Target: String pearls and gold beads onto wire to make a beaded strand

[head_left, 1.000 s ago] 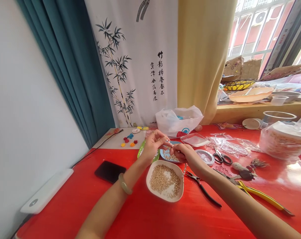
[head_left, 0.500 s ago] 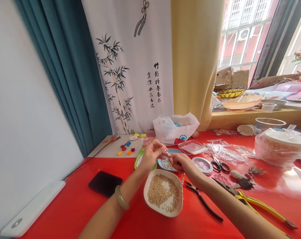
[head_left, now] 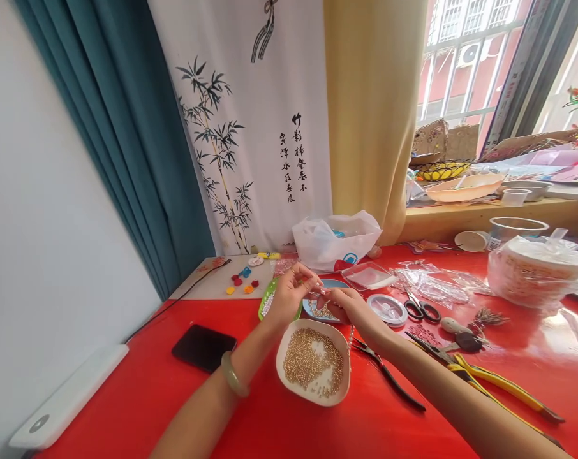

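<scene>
Both hands meet fingertip to fingertip above the blue tray (head_left: 334,283), which holds small beads. My left hand (head_left: 293,291) is closed in a pinch on something small and pale, seemingly a bead. My right hand (head_left: 345,303) is closed on a beaded string (head_left: 351,335), whose tail hangs below it past the rim of the white bowl. That white bowl (head_left: 289,390) is full of gold beads (head_left: 304,360) and stands just below the hands. Partly behind my left wrist lies a green tray (head_left: 263,310) of white beads.
A black phone (head_left: 203,347) lies at left. To the right are thin-nosed pliers (head_left: 389,376), yellow-handled pliers (head_left: 502,386), black scissors (head_left: 422,308), a round clear case (head_left: 387,311) and a wrapped tub (head_left: 540,271). A white plastic bag (head_left: 325,245) stands at the back.
The view has shifted slightly, so the table items sit a little higher. My hands stay together, the left fingertips a touch closer to the right ones.
</scene>
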The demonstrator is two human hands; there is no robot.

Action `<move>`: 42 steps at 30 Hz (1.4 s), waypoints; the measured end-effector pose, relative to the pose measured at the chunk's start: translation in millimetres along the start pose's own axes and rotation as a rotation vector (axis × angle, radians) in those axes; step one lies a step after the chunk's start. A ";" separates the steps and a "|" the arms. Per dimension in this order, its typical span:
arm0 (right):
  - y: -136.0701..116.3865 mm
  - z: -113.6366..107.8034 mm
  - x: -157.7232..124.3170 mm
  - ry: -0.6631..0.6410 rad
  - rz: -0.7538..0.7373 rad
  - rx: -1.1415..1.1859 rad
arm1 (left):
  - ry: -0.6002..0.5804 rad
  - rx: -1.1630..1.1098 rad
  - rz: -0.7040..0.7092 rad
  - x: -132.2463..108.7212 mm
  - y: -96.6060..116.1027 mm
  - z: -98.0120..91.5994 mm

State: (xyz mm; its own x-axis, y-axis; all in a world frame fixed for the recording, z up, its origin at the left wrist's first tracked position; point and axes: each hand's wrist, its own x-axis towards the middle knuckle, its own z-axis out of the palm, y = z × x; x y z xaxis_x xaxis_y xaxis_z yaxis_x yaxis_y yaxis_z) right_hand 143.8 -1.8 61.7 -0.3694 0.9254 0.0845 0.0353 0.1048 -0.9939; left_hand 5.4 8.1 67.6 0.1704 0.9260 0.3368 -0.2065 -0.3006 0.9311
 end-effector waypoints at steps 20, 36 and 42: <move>-0.4 -1.9 1.3 -0.020 0.028 -0.061 | 0.030 -0.045 -0.069 -0.6 2.3 1.9; -4.1 -4.8 0.6 -0.098 0.094 -0.131 | 0.024 -0.099 -0.150 0.3 4.1 -3.2; -7.0 -0.5 -5.2 -0.107 0.078 -0.149 | 0.016 -0.094 -0.158 -1.3 6.1 -3.1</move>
State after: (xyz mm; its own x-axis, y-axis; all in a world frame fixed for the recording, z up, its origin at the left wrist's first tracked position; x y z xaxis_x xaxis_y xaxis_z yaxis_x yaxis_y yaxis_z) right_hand 145.9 -7.1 68.3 -0.4564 0.8898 -0.0087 0.2023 0.0942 -0.9748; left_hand 0.9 5.7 72.4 0.1926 0.9638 0.1842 -0.2677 -0.1290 0.9548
